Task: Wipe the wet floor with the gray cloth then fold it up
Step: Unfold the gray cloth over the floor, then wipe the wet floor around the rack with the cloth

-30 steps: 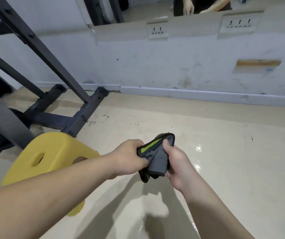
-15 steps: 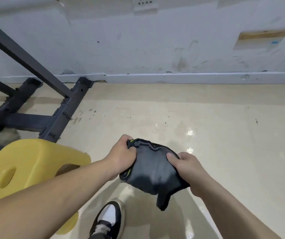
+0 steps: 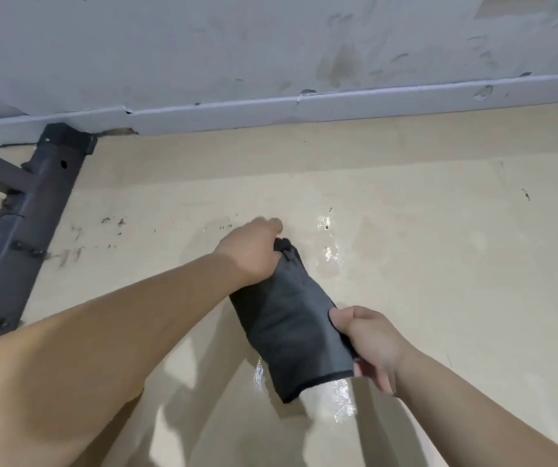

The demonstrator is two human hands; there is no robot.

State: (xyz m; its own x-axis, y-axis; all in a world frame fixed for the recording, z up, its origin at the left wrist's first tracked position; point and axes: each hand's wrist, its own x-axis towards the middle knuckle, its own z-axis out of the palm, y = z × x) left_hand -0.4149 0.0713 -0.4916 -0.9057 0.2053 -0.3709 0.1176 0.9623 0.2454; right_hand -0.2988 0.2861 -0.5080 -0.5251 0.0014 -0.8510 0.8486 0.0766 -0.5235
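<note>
We hold the dark gray fabric cloth (image 3: 291, 318) stretched above the glossy beige wet floor (image 3: 439, 264), our left hand (image 3: 254, 251) clenched around its far end, our right hand (image 3: 368, 342) pinching its near edge. If either grasp slackens, it could bunch and merely smear the puddle (image 3: 331, 254)
</note>
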